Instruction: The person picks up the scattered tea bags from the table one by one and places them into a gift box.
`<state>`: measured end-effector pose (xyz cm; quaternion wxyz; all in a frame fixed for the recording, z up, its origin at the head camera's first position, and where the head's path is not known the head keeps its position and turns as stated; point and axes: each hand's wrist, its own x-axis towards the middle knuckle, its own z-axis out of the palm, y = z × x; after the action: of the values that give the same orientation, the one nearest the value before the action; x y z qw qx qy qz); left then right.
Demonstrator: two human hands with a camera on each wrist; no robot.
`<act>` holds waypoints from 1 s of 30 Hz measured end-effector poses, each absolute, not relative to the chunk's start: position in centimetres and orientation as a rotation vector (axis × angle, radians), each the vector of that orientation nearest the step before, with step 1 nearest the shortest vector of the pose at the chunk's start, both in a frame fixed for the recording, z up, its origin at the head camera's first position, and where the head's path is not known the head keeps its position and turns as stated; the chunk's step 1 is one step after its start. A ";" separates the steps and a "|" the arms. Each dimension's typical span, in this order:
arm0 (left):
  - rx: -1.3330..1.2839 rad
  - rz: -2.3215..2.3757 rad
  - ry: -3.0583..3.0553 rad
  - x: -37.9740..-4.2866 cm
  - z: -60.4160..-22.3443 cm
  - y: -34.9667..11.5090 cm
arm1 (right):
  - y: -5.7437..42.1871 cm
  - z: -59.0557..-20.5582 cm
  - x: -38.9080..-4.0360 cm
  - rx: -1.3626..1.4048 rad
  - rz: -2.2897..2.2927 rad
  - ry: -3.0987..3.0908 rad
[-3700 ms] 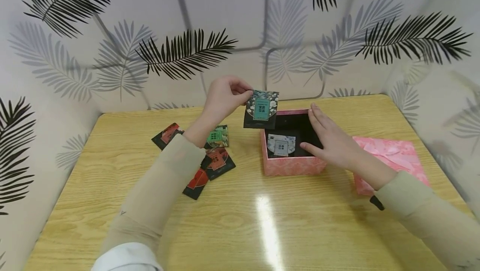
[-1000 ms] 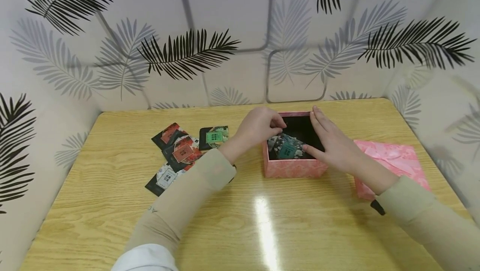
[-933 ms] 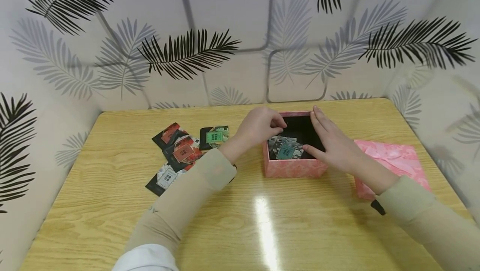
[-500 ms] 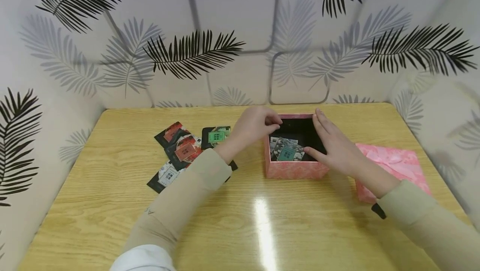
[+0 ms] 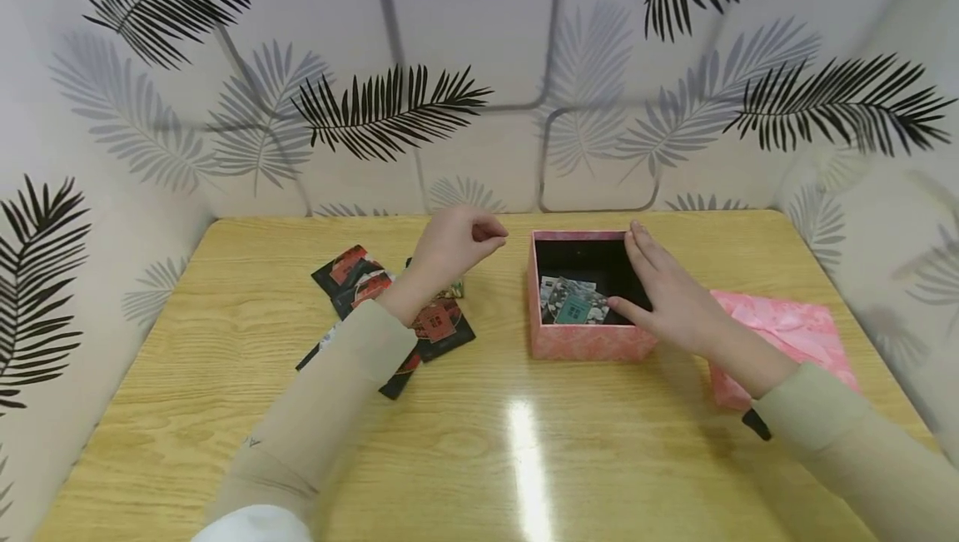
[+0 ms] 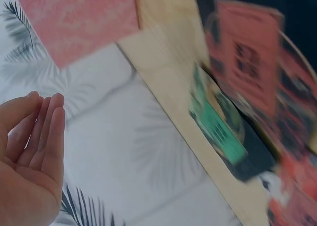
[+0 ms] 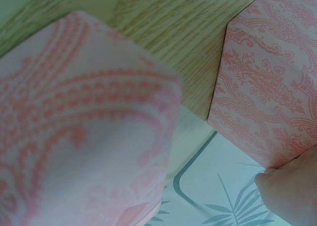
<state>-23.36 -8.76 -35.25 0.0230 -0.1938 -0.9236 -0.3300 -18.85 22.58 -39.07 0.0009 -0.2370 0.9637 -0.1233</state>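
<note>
Left hand (image 5: 457,244) hovers loose-fingered left of the pink gift box (image 5: 588,344) — right hand (image 5: 678,296), straight-fingered, touches its right side — tea sachets (image 5: 574,309) inside.

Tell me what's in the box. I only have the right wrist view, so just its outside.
Observer: At least two packets in the box: the teal packet partly covers a pale packet.
Operator: Copy. Left hand holding anything?
Observer: No, nothing visible in its fingers.
Operator: Anything outside, on the far side of the box from the lid?
Observer: Yes, several loose packets on the table, some partly hidden by the left sleeve.
</note>
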 end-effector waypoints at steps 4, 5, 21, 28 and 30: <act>-0.520 -1.038 -2.856 -23.4 -35.5 -10.9 | 22.5 -38.9 -18.7 -0.728 -0.405 3.013; -0.500 -1.029 -2.854 -23.3 -35.5 -11.4 | 22.4 -38.9 -18.7 -0.724 -0.407 3.013; -0.266 -1.028 -2.788 -21.4 -37.8 -20.2 | 22.3 -39.0 -18.7 -0.732 -0.414 3.017; -0.183 -0.990 -2.782 -20.4 -38.9 -22.9 | 22.3 -38.9 -18.8 -0.734 -0.419 3.008; -0.169 -0.989 -2.783 -20.2 -39.2 -23.5 | 22.3 -39.0 -18.8 -0.734 -0.423 3.007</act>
<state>-20.16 -23.50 -39.16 0.0913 -0.0569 -0.9368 -0.3329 -18.79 22.32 -38.98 0.0088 -0.2351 0.9625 -0.1352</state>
